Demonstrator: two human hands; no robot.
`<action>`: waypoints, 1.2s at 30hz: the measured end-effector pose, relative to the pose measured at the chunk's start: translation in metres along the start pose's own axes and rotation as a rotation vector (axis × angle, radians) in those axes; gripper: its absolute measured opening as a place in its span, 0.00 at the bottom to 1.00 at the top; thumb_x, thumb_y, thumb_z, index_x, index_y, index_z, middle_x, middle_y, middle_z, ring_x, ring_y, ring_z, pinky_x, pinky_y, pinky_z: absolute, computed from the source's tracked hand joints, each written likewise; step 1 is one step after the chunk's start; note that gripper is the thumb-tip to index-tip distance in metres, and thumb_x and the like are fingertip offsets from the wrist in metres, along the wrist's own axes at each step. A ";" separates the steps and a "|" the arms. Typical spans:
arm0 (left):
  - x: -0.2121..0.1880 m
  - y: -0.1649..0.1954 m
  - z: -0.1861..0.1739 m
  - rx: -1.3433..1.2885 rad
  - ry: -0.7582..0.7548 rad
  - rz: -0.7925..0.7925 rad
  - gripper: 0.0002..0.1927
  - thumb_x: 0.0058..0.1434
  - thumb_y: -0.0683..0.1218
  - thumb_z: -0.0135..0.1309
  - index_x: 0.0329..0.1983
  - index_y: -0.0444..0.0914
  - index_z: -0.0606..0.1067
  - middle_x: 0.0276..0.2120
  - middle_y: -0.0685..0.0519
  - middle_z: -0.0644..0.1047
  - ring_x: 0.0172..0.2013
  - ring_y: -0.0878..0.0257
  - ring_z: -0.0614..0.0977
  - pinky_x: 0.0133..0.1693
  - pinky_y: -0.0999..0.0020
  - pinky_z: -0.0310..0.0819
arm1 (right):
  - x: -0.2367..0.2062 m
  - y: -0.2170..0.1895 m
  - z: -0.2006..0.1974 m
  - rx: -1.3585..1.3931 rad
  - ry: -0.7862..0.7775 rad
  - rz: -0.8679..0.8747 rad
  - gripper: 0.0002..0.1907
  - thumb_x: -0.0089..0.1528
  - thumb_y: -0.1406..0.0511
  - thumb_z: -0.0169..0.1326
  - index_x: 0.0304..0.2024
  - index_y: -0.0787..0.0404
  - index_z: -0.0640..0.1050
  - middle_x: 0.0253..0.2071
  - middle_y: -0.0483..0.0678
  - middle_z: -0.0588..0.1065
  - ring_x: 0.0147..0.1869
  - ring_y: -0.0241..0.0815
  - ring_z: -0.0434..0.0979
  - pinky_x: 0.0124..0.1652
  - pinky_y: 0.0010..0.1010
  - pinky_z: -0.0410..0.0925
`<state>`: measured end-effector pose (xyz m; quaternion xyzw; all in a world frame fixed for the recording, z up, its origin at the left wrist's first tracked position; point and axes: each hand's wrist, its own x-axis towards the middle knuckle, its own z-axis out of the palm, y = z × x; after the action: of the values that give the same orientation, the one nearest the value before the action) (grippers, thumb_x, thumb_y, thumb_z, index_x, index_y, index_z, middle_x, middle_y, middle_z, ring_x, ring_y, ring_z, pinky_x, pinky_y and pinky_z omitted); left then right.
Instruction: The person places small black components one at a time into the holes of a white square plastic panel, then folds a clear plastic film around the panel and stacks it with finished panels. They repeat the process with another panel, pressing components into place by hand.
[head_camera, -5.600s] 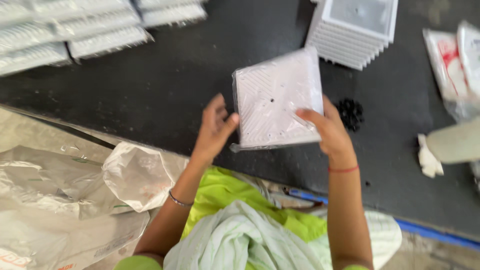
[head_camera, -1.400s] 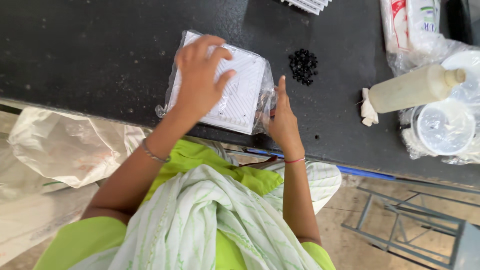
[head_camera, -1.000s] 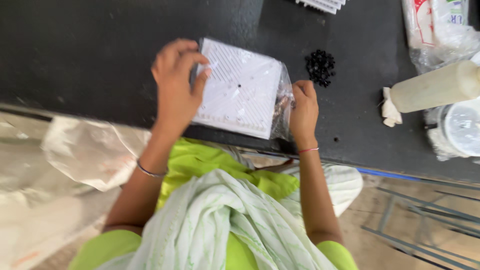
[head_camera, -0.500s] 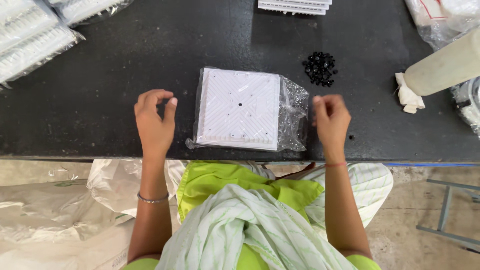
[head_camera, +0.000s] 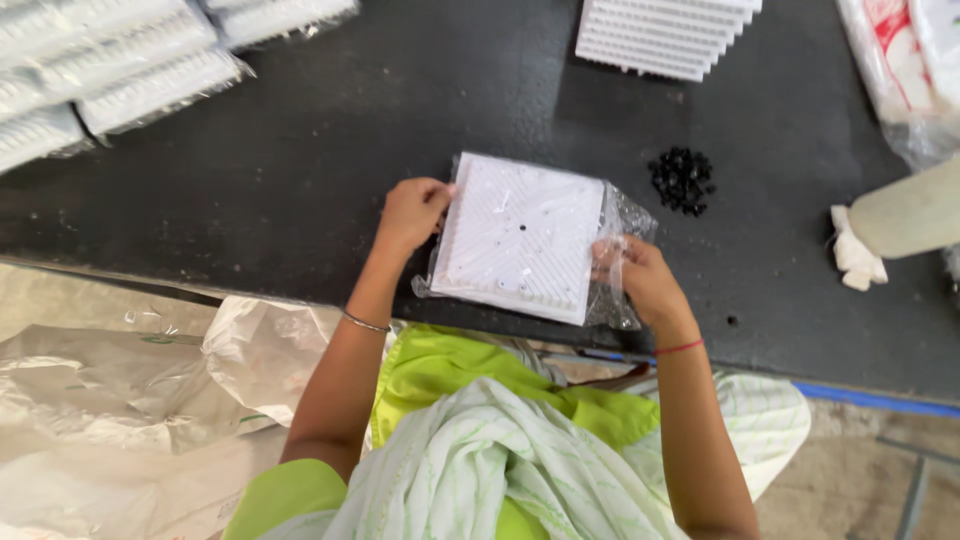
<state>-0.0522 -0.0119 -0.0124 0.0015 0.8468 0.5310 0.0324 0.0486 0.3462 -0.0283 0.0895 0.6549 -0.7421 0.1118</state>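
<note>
The bagged tile (head_camera: 520, 238) lies between both hands: left hand (head_camera: 412, 212) pinches its left edge, right hand (head_camera: 640, 280) grips the bag's loose right end.

The square panel (head_camera: 520, 235) looks like matt white plastic, ribbed with fine grooves, inside a thin, glossy, crinkled clear plastic bag (head_camera: 625, 215). The counter (head_camera: 330, 150) is matt black and slightly speckled. The small black beads (head_camera: 682, 180) look shiny.
</note>
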 end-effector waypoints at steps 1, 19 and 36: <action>0.001 0.002 0.001 0.041 0.029 0.020 0.14 0.64 0.50 0.60 0.38 0.33 0.82 0.24 0.51 0.81 0.23 0.66 0.81 0.28 0.69 0.75 | 0.002 0.002 -0.001 0.000 0.001 -0.006 0.15 0.64 0.64 0.59 0.49 0.68 0.79 0.43 0.47 0.79 0.46 0.38 0.80 0.47 0.35 0.76; -0.025 -0.036 -0.099 -0.208 0.436 -0.019 0.07 0.72 0.42 0.50 0.38 0.32 0.71 0.30 0.51 0.83 0.23 0.63 0.84 0.22 0.68 0.74 | 0.029 -0.004 0.024 0.199 0.053 0.002 0.02 0.67 0.68 0.53 0.40 0.61 0.75 0.37 0.46 0.78 0.39 0.38 0.81 0.40 0.33 0.76; -0.060 0.013 -0.109 0.477 0.541 0.460 0.22 0.66 0.54 0.64 0.56 0.37 0.74 0.58 0.43 0.72 0.56 0.42 0.71 0.52 0.45 0.63 | 0.055 0.003 0.058 0.238 0.041 0.028 0.04 0.67 0.67 0.54 0.42 0.62 0.74 0.40 0.48 0.79 0.43 0.42 0.81 0.43 0.37 0.76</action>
<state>0.0007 -0.1062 0.0495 0.0584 0.9016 0.2948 -0.3111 -0.0029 0.2853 -0.0392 0.1265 0.5630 -0.8109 0.0971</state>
